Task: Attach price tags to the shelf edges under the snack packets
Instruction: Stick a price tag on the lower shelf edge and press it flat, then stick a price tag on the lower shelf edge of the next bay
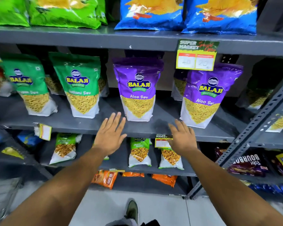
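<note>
Two purple Aloo Sev packets (138, 93) (207, 98) stand on the grey middle shelf (82, 126). My left hand (110, 136) is flat and open over the shelf's front edge, just below the left purple packet. My right hand (182, 137) is open with fingers spread, and it partly covers a yellow price tag (162, 141) that hangs on this shelf's edge. Another price tag (197, 54) hangs from the upper shelf edge above the right purple packet. A third tag (45, 132) hangs tilted at the left of the middle shelf edge. Neither hand holds anything.
Green sev packets (79, 85) stand left of the purple ones. Green and blue chip bags (152, 12) fill the top shelf. Smaller packets (139, 152) sit on the shelf below. A perforated metal upright (245, 141) slants at the right, with biscuit packs (250, 162) behind it.
</note>
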